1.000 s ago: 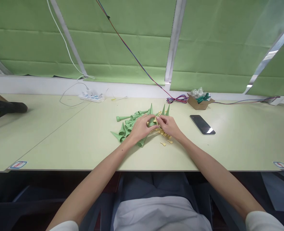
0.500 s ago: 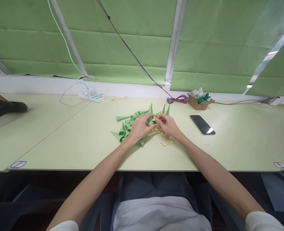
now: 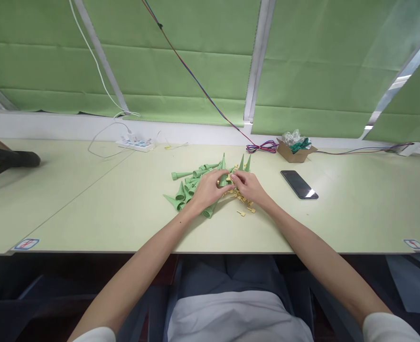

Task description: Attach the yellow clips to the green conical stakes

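A heap of green plastic cones (image 3: 191, 183) lies in the middle of the pale table (image 3: 88, 209). Several small yellow pieces (image 3: 244, 205) are scattered to its right. My left hand (image 3: 207, 189) is closed around one green cone (image 3: 224, 179), whose wide end pokes out below my palm. My right hand (image 3: 249, 186) meets it fingertip to fingertip, pinching at the cone's upper end; whether a yellow piece is in those fingers is hidden. Both hands rest on the heap.
A black phone (image 3: 299, 184) lies right of my hands. Behind it stands a small cardboard box (image 3: 295, 151) with plastic wrap, beside coiled red-blue wires (image 3: 261, 147). A white power strip (image 3: 135, 143) sits at the back left. A dark object (image 3: 10, 159) juts in at far left.
My fingers shifted slightly on the cone; my hands stay in the same place over the heap.
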Demonstrator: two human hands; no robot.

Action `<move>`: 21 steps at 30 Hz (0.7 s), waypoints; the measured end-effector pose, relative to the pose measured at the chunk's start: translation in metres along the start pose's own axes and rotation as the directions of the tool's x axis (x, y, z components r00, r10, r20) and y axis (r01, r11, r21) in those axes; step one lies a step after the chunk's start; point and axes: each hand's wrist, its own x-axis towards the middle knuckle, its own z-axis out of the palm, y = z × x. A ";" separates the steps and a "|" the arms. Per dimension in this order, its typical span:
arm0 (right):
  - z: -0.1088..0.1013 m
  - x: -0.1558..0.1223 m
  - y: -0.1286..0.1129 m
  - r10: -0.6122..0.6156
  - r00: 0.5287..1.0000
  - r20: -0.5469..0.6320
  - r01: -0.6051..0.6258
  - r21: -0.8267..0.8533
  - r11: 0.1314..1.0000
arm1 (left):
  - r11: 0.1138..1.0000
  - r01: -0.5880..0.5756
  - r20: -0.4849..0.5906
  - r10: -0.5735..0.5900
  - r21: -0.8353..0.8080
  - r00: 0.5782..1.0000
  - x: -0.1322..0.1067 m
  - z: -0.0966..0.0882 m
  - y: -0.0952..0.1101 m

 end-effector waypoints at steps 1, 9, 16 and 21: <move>0.000 0.000 0.000 -0.002 1.000 0.003 0.002 -0.010 1.000 | 1.000 -0.002 0.000 0.002 -0.002 1.000 0.000 0.000 0.000; 0.001 0.000 0.001 -0.001 1.000 0.013 0.002 -0.028 1.000 | 1.000 -0.006 0.006 0.006 -0.003 1.000 0.000 0.001 0.001; 0.001 0.000 -0.001 0.032 0.999 0.011 -0.033 0.023 0.999 | 0.998 0.061 -0.033 -0.061 0.003 0.998 0.001 -0.001 0.002; 0.001 -0.001 -0.001 0.032 0.999 0.026 -0.034 0.050 0.998 | 0.997 0.075 -0.024 -0.074 0.019 0.997 0.002 -0.001 0.001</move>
